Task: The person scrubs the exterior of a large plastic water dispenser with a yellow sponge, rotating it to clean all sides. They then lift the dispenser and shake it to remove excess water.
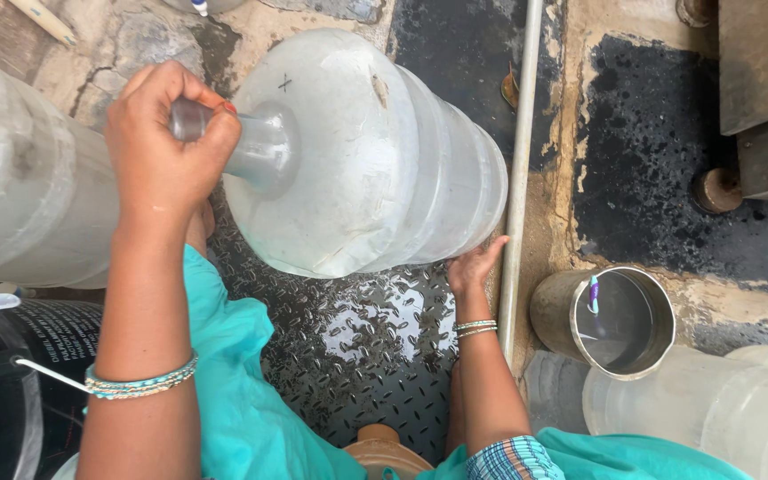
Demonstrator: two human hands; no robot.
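A large translucent water jug (375, 151) lies tipped on its side, its neck pointing left. My left hand (164, 142) is wrapped around the neck and covers the mouth. At the jug's lower right edge, my right hand (473, 267) presses flat against the body with its fingers spread. Bangles circle both wrists, and teal sleeves show at the bottom. The jug hangs over a wet metal diamond-plate floor (366, 356).
A second big jug (20, 178) lies at the left, close to my left arm. A metal pipe (519, 160) runs upright just right of the held jug. Further right are a steel pot (555, 307) holding water, another translucent jug (722, 409) and metal blocks (766, 89). A black container (20, 391) sits bottom left.
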